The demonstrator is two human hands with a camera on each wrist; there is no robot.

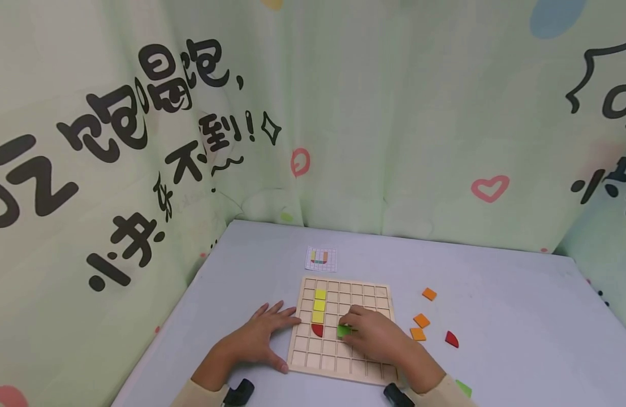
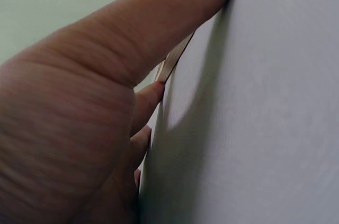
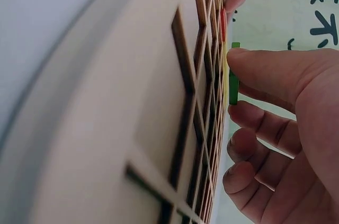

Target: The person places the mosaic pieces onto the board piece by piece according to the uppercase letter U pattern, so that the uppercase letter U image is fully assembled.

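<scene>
A wooden grid board lies on the table. In one of its columns sit several yellow squares in a line, with a red quarter-circle piece directly below them. My right hand pinches a green piece between thumb and fingers, close over the grid, one column or so right of the red piece. In the right wrist view the green piece appears edge-on, apart from the grid. My left hand rests at the board's left side, fingers spread, with fingertips and thumb right at its edge.
A small pattern card with a coloured U shape lies behind the board. To the right are orange squares, another red quarter-circle and a green piece partly behind the right sleeve. A printed curtain surrounds the table.
</scene>
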